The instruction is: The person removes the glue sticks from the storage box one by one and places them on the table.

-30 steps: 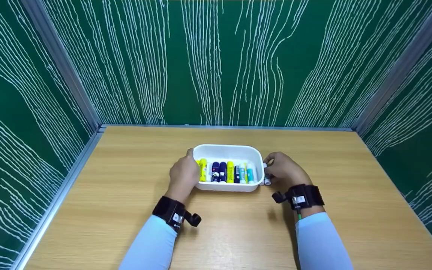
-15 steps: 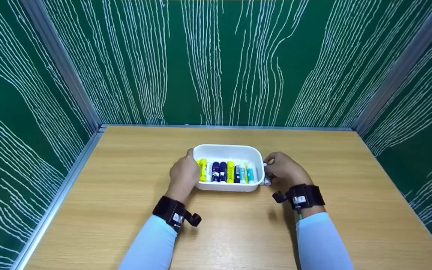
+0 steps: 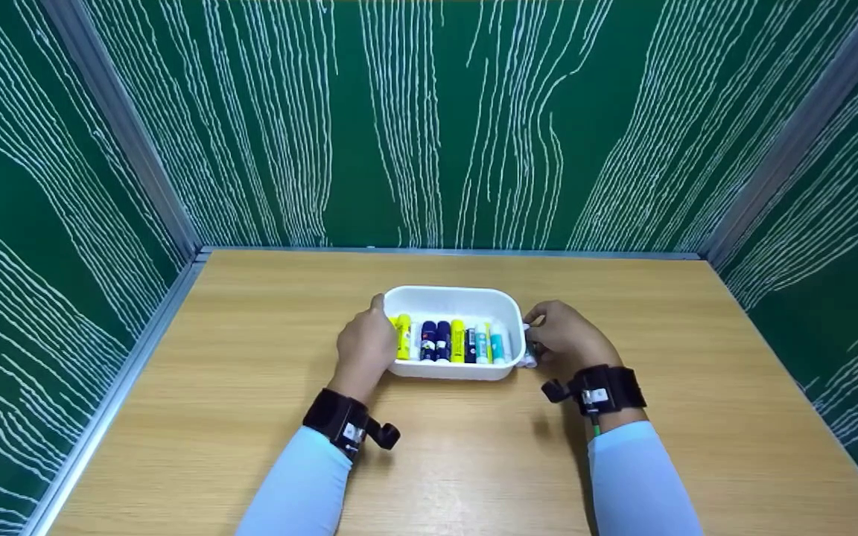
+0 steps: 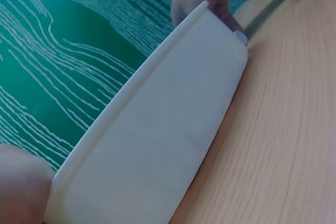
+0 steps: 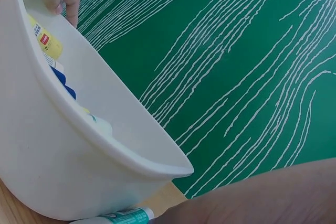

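A white plastic tub [image 3: 447,372] sits on the table with a row of glue sticks lying in it: yellow [image 3: 457,341], dark blue [image 3: 428,341] and teal-and-white. My left hand [image 3: 366,344] grips the tub's left end, and its fingers reach over the rim in the right wrist view. At the opposite end, my right hand [image 3: 564,335] has its fingers curled round a glue stick [image 3: 530,359] lying against the tub's outer wall, mostly hidden by the hand. In the right wrist view a teal-and-white glue stick [image 5: 128,216] shows beside the tub's base.
The wooden table [image 3: 459,461] extends on all sides of the tub. Green panels [image 3: 459,126] with white wavy lines stand behind and at both sides, joined by grey metal posts [image 3: 127,126]. Each wrist wears a black camera strap [image 3: 611,388].
The tub and left hand hold their place. By the right hand, the ends of the glue sticks outside the tub have shifted very slightly, drawing closer to its wall.
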Available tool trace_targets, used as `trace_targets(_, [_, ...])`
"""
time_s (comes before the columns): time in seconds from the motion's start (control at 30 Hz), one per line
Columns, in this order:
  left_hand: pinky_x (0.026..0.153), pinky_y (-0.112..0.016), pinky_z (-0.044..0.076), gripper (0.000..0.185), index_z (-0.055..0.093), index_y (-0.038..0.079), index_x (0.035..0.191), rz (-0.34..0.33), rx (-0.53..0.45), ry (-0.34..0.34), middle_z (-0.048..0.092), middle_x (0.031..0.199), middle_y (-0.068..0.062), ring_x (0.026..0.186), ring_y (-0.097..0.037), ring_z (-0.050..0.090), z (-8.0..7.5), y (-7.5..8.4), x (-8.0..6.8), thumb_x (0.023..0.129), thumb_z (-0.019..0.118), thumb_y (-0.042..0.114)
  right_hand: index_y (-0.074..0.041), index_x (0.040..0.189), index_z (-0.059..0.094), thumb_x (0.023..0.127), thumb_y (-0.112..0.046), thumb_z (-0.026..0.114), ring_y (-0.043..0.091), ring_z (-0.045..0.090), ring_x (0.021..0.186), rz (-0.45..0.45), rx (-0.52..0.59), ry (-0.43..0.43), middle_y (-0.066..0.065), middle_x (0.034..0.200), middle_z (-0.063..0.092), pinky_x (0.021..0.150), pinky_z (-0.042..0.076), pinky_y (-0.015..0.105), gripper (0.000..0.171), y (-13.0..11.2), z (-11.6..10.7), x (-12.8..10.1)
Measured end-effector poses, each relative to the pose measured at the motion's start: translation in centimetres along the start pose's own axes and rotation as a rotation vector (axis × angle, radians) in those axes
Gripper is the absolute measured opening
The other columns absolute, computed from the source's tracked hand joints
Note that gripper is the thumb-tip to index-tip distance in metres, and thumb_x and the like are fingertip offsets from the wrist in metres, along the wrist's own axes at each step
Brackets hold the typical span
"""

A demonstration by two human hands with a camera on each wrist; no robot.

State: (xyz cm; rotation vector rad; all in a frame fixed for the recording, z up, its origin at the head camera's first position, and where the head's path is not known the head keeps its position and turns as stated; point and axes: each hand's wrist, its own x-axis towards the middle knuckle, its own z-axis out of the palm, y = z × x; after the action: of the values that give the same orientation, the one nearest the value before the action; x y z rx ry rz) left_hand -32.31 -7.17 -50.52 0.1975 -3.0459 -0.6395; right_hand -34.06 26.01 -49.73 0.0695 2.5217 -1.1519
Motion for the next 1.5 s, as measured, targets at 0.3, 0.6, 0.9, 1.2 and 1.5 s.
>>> trace_targets(0.3, [0.061,-0.036,0.051,0.059,0.036,0.013,0.165,-0.012,0.001,-0.008,0.076,0.121,-0.019,0.08,-0.024,0.067,-0.06,0.12,0.03,0.108,0.048,0.015,-0.004,0.13,0.063,0.103,-0.024,0.065,0.027,0.067,0.085,0.006,-0.016,-0.005,0.015,0.105,0.07,0.071,0.059,0.034,0.034,0.08,-0.1,0.13])
trace_targets(0.6, [0.066,-0.038,0.054,0.059,0.036,0.013,0.165,-0.012,-0.002,-0.006,0.075,0.123,-0.019,0.084,-0.024,0.067,-0.09,0.11,0.02,0.108,0.048,0.015,-0.005,0.129,0.062,0.104,-0.025,0.063,0.028,0.067,0.083,0.019,-0.015,0.003,0.016,0.104,0.069,0.071,0.058,0.036,0.032,0.09,-0.03,0.08])
trace_targets(0.9, [0.064,-0.039,0.053,0.058,0.035,0.012,0.165,-0.002,0.001,-0.012,0.076,0.118,-0.019,0.081,-0.024,0.067,-0.15,0.09,0.0,0.108,0.046,0.014,-0.002,0.132,0.06,0.098,-0.016,0.073,0.027,0.067,0.077,0.009,0.042,-0.003,0.015,0.096,0.069,0.068,0.058,0.036,0.039,0.12,0.01,-0.26])
trace_targets(1.2, [0.069,-0.041,0.056,0.059,0.034,0.013,0.165,-0.013,-0.004,-0.026,0.075,0.121,-0.019,0.084,-0.025,0.067,-0.2,0.15,0.08,0.108,0.046,0.015,-0.002,0.132,0.062,0.099,-0.017,0.069,0.027,0.067,0.081,0.004,-0.04,0.006,0.015,0.1,0.07,0.071,0.058,0.035,0.037,-0.06,-0.15,-0.11])
trace_targets(1.5, [0.071,-0.04,0.056,0.059,0.034,0.013,0.166,-0.019,-0.004,-0.033,0.075,0.123,-0.018,0.086,-0.024,0.067,-0.2,0.2,0.07,0.108,0.047,0.016,-0.001,0.132,0.062,0.102,-0.019,0.064,0.025,0.069,0.078,-0.008,-0.038,0.002,0.015,0.097,0.071,0.07,0.06,0.036,0.035,0.01,-0.25,-0.03])
